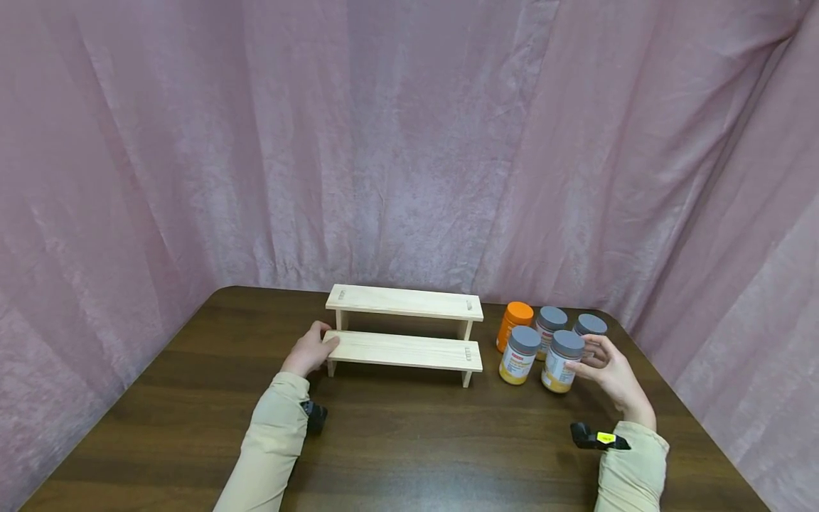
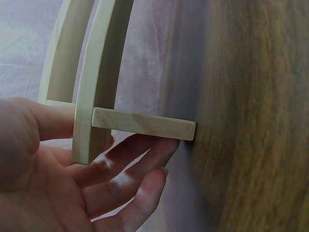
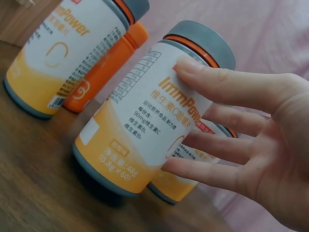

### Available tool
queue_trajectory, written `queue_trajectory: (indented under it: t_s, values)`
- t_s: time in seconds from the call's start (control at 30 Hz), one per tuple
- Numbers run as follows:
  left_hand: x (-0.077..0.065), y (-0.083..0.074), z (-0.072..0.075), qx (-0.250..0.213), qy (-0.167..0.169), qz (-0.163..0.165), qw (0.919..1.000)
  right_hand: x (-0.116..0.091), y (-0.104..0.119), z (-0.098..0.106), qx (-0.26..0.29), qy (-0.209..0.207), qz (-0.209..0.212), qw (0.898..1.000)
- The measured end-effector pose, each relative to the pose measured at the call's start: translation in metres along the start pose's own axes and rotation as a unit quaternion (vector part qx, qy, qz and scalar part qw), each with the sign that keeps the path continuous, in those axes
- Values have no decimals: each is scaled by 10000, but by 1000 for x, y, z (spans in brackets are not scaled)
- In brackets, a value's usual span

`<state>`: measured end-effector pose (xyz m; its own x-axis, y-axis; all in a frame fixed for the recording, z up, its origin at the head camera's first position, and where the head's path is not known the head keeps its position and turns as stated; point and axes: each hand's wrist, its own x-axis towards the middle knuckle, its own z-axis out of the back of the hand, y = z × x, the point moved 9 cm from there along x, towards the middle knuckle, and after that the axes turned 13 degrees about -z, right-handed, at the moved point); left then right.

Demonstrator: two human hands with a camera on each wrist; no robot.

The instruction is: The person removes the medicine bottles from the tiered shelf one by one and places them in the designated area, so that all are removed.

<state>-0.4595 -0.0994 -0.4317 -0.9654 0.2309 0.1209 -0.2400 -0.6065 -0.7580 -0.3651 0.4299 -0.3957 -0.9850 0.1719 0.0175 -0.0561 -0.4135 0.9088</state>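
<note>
A pale wooden two-tier shelf [image 1: 403, 350] stands on the table. My left hand [image 1: 311, 351] grips the left end of its lower board, thumb on top, fingers [image 2: 145, 191] curled beneath beside the short leg [image 2: 145, 124]. At the right, my right hand [image 1: 611, 377] holds a grey-capped vitamin bottle [image 3: 140, 116] with a white and yellow label. The thumb lies on its label near the cap, and the other fingers reach along its far side. Whether this bottle's base touches the table I cannot tell.
Beside the held bottle is a matching bottle [image 1: 518, 359]. Behind them stand an orange bottle [image 1: 510, 326] and two more grey-capped bottles [image 1: 550, 321], [image 1: 590, 324]. The dark wooden table [image 1: 409, 441] meets a pink curtain [image 1: 409, 156] at the back.
</note>
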Motion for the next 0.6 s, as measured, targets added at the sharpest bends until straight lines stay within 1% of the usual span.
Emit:
queue_trajectory:
  t_s: [0.13,0.37,0.5,0.6]
  values:
    - [-1,0,1,9,6,-12,10000,1,-5,-2,2,25,-161,9999]
    - [-4,-1,3,20,-23,37,10000,2,-10,-6,-136,131,-246,9995]
    - [-6,0,3,20,-44,70,10000,2,-9,-7,-491,158,-201,9985]
    - [-4,0,0,-17,-48,63,10000,-1,-1,-6,-746,314,-87,9967]
